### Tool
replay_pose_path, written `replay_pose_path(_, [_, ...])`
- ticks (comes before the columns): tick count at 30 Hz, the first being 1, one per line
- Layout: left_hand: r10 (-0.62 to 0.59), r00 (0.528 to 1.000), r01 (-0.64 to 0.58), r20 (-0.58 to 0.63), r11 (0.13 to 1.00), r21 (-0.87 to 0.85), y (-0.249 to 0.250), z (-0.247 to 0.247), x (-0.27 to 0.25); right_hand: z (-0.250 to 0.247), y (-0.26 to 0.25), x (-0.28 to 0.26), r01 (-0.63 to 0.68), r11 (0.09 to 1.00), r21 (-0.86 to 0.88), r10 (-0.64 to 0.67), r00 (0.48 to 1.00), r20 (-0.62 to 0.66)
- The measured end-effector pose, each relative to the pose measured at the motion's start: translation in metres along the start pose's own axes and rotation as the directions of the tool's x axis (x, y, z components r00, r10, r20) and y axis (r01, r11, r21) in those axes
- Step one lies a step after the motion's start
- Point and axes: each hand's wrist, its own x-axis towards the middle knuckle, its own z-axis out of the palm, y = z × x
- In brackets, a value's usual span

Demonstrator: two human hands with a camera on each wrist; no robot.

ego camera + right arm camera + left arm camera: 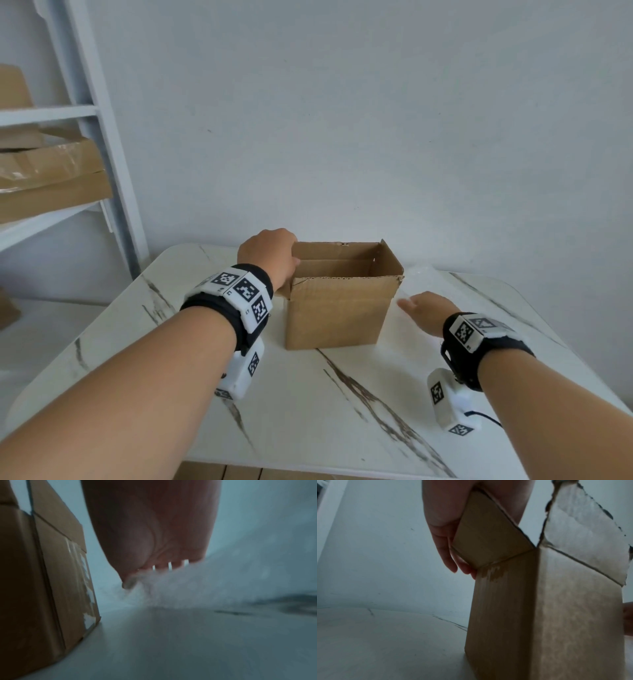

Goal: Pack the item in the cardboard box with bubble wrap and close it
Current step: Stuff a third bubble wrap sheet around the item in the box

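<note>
Head view shows the box [337, 310] upright at the table's [342, 404] centre, flaps up, top open and apparently empty. The left hand [269, 255] clamps the 9 o'clock flap [488, 534], fingers outside and thumb inside. The right hand [426, 308], fingers straight, reaches toward 2 o'clock for the bubble wrap [180, 588], perhaps touching it; blur hides contact. Fetching wrap seems underway; next needs a firm grasp. No item shows.

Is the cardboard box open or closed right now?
Open. The cardboard box stands upright on the table with its flaps up; the left hand holds the left flap.
</note>
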Motion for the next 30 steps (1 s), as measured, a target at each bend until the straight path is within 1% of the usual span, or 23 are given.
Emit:
replay_pose_path(1, [-0.002,1.000,0.002,0.019,1.000,-0.025,0.001,-0.002,-0.001,-0.002,0.001,-0.001,-0.001,1.000,0.022,0.000,1.000,0.021])
replay_pose_path(3, [-0.006,0.998,0.011,0.056,0.995,-0.098,0.001,-0.006,-0.003,-0.005,0.005,0.000,-0.007,1.000,0.020,0.007,1.000,-0.003])
replay_pose_path(4, [-0.008,0.998,0.016,0.060,0.990,-0.142,0.001,-0.008,-0.004,-0.009,0.007,-0.001,-0.025,0.999,0.035,0.026,0.999,-0.037])
replay_pose_path(6, [-0.016,0.999,0.025,0.043,0.976,-0.218,0.001,-0.013,-0.007,-0.019,0.009,-0.007,-0.053,0.994,0.094,0.067,0.986,-0.153])
replay_pose_path(7, [-0.018,0.999,0.025,0.032,0.970,-0.240,0.002,-0.016,-0.008,-0.026,0.011,-0.010,-0.063,0.986,0.152,0.094,0.974,-0.206])
replay_pose_path(9, [-0.015,1.000,0.016,0.007,0.961,-0.276,0.006,-0.025,-0.011,-0.042,0.013,-0.017,-0.077,0.925,0.372,0.198,0.933,-0.300])
replay_pose_path(10, [-0.011,1.000,0.008,-0.010,0.955,-0.297,0.009,-0.030,-0.012,-0.051,0.013,-0.021,-0.060,0.883,0.466,0.245,0.905,-0.348])
replay_pose_path(11, [-0.008,0.999,-0.003,-0.033,0.946,-0.324,0.013,-0.036,-0.014,-0.063,0.010,-0.027,-0.017,0.845,0.534,0.264,0.883,-0.389])
replay_pose_path(12, [-0.005,0.998,-0.017,-0.061,0.932,-0.361,0.017,-0.041,-0.014,-0.075,0.006,-0.034,0.051,0.808,0.587,0.253,0.870,-0.423])
replay_pose_path(14, [-0.001,0.995,-0.047,-0.104,0.888,-0.457,0.026,-0.053,-0.014,-0.101,-0.008,-0.052,0.229,0.680,0.696,0.206,0.852,-0.482])
replay_pose_path(16, [-0.003,0.994,-0.061,-0.110,0.814,-0.577,0.037,-0.065,-0.014,-0.125,-0.023,-0.069,0.369,0.558,0.743,0.148,0.837,-0.527])
replay_pose_path(19, [-0.003,1.000,-0.017,-0.025,0.635,-0.772,0.052,-0.081,-0.015,-0.155,-0.045,-0.094,0.486,0.391,0.782,0.093,0.824,-0.559])
replay_pose_path(21, [0.021,0.998,0.045,0.065,0.512,-0.858,0.058,-0.089,-0.017,-0.168,-0.054,-0.106,0.509,0.250,0.823,0.066,0.840,-0.539])
replay_pose_path(22, [0.031,0.993,0.085,0.112,0.470,-0.879,0.059,-0.092,-0.018,-0.171,-0.057,-0.110,0.506,0.187,0.842,0.051,0.851,-0.523])
replay_pose_path(26, [0.073,0.960,0.226,0.269,0.359,-0.905,0.059,-0.105,-0.025,-0.177,-0.060,-0.119,0.451,-0.055,0.891,0.037,0.892,-0.450])
replay_pose_path(28, [0.109,0.950,0.253,0.293,0.287,-0.924,0.054,-0.108,-0.027,-0.178,-0.058,-0.121,0.419,-0.129,0.899,0.013,0.907,-0.421])
replay_pose_path(30, [0.150,0.957,0.214,0.248,0.213,-0.953,0.049,-0.107,-0.028,-0.179,-0.056,-0.122,0.402,-0.169,0.900,0.019,0.914,-0.404])
